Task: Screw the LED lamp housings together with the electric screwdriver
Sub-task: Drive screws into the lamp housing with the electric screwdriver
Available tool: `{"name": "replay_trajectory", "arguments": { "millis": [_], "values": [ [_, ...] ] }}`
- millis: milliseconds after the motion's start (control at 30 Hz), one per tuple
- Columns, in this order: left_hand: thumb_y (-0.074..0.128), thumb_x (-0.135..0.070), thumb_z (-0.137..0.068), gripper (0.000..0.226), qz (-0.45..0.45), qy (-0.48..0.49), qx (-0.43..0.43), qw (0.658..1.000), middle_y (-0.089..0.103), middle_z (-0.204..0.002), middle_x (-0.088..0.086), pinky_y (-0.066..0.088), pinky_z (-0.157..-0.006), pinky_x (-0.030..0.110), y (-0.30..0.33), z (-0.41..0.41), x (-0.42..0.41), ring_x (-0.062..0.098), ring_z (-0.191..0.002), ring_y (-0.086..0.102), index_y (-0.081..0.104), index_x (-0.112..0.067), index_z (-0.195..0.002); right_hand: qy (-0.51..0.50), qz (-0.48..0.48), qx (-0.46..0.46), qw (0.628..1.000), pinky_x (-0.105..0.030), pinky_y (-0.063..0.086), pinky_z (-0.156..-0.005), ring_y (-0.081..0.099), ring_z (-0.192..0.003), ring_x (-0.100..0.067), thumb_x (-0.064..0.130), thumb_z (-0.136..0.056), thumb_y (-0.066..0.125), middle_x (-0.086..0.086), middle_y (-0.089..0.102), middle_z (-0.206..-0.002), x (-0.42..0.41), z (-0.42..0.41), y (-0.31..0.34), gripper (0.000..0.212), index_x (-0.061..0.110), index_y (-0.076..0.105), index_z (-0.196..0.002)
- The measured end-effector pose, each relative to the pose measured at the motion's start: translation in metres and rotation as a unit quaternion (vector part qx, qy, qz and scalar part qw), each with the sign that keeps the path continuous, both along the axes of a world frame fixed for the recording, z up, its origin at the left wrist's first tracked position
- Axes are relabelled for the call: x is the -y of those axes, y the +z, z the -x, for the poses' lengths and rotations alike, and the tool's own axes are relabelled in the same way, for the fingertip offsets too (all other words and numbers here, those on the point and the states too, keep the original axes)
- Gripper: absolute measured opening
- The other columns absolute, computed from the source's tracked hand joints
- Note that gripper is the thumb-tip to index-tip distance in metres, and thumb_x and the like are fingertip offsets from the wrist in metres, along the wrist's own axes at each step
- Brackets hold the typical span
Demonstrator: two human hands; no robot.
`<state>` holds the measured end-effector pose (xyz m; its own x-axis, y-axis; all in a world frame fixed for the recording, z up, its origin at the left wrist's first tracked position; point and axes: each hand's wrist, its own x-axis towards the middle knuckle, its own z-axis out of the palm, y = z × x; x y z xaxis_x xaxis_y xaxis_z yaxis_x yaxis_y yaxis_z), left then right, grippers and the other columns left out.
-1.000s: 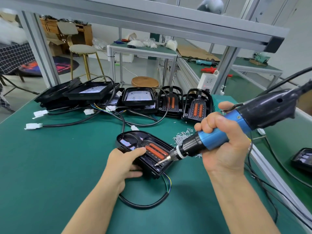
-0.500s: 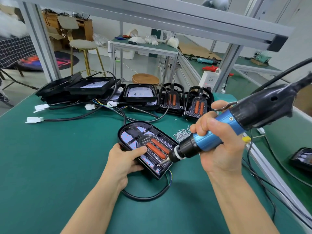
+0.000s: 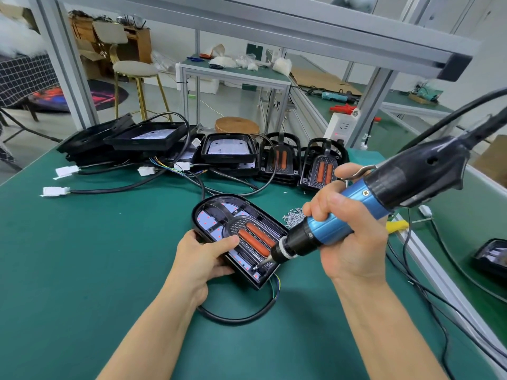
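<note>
A black arch-shaped LED lamp housing [image 3: 216,207] with two orange strips lies tilted on the green table [image 3: 109,270]. My left hand [image 3: 203,259] grips its near left edge, thumb across the top. My right hand [image 3: 348,237] grips the blue and black electric screwdriver [image 3: 356,215]. Its bit tip touches the housing's near right corner. A small pile of silver screws [image 3: 293,216] lies just behind the screwdriver's nose. The housing's black cable [image 3: 236,316] loops toward me.
More lamp housings [image 3: 318,165] and black trays [image 3: 148,138] line the table's far edge with cables and white connectors [image 3: 55,191]. Another housing [image 3: 491,256] sits on the right bench. An aluminium rail [image 3: 439,278] borders the table's right side. A white power strip [image 3: 341,127] stands behind.
The housing has tipped up toward me in my left hand. The screwdriver has moved down and left, its bit now in the near right corner.
</note>
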<state>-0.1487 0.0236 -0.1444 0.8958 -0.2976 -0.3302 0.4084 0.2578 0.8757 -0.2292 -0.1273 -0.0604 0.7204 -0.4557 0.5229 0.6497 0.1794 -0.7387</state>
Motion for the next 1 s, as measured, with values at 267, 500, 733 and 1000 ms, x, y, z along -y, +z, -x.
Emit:
{"name": "replay_trajectory", "arguments": {
  "millis": [267, 500, 733, 1000],
  "values": [
    [0.073, 0.002, -0.075, 0.034, 0.006, -0.002, -0.001, 1.000, 0.075, -0.079, 0.006, 0.054, -0.048, 0.030, -0.0015, -0.0010, 0.0000, 0.025, -0.064, 0.072, 0.057, -0.007, -0.102, 0.015, 0.013, 0.007, 1.000, -0.028, 0.048, -0.059, 0.050, -0.049, -0.014, 0.008, -0.067, 0.059, 0.004, 0.051, -0.057, -0.0022, 0.0016, 0.0002, 0.025, 0.021, 0.061, -0.089],
    [0.073, 0.002, -0.075, 0.031, 0.008, 0.002, -0.004, 1.000, 0.075, -0.080, 0.006, 0.055, -0.048, 0.031, -0.0014, -0.0008, 0.0004, 0.025, -0.064, 0.072, 0.057, -0.009, -0.099, 0.011, 0.023, 0.010, 1.000, -0.028, 0.048, -0.060, 0.050, -0.049, -0.014, 0.009, -0.067, 0.059, 0.003, 0.051, -0.057, -0.0047, 0.0032, 0.0015, 0.026, 0.020, 0.060, -0.090],
    [0.074, 0.002, -0.075, 0.033, 0.011, 0.003, -0.005, 1.000, 0.075, -0.081, 0.007, 0.054, -0.047, 0.030, -0.0011, -0.0002, -0.0001, 0.025, -0.063, 0.072, 0.056, -0.007, -0.102, 0.004, 0.019, 0.000, 1.000, -0.029, 0.048, -0.059, 0.049, -0.049, -0.014, 0.010, -0.065, 0.060, 0.003, 0.050, -0.056, -0.0051, 0.0023, 0.0017, 0.027, 0.016, 0.056, -0.091],
    [0.074, 0.002, -0.075, 0.031, 0.005, 0.002, -0.002, 1.000, 0.075, -0.082, 0.008, 0.056, -0.048, 0.032, -0.0015, -0.0007, 0.0008, 0.025, -0.064, 0.072, 0.058, -0.007, -0.100, 0.029, 0.035, 0.010, 0.999, -0.028, 0.048, -0.058, 0.050, -0.048, -0.013, 0.008, -0.067, 0.059, 0.003, 0.052, -0.057, -0.0075, 0.0018, 0.0033, 0.026, 0.021, 0.062, -0.089]
  ]
}}
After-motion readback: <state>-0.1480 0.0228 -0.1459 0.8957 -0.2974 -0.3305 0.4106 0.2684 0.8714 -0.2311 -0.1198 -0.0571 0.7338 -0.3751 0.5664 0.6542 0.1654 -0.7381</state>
